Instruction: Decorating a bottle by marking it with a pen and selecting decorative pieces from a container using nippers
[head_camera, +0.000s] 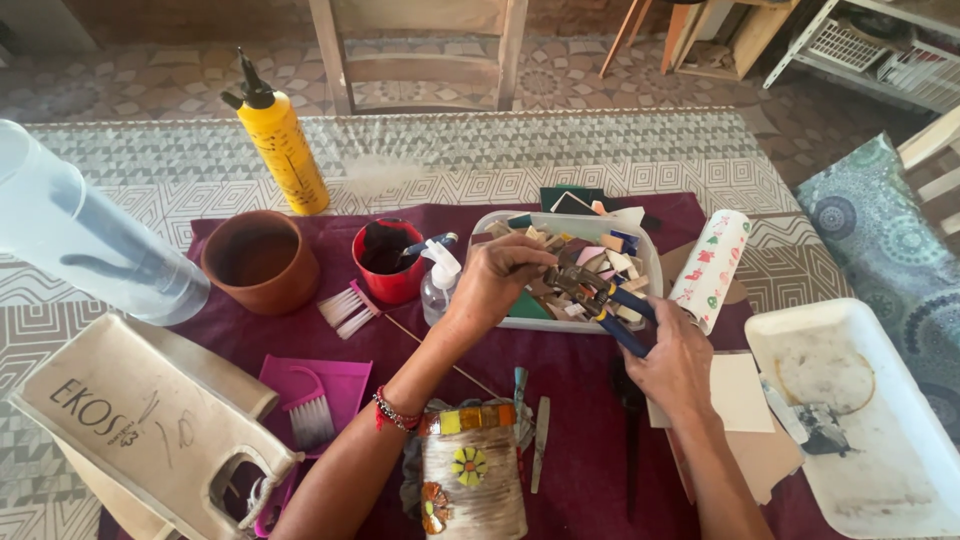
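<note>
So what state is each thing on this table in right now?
Left hand: pinching a tile piece.
Right hand: gripping the nippers.
Nippers: over the tile container.
Tile container: open, full of pieces.
Yellow bottle: upright, capped.
Terracotta pot: upright, empty.

Two hands, left (497, 275) and right (672, 362); one pair of blue-handled nippers (597, 297); one clear tub (652, 262) of tile pieces, too many to count; one yellow bottle (284, 142); one terracotta pot (262, 260); one red cup (388, 262); two white-bristled brushes (346, 309), (308, 412).
</note>
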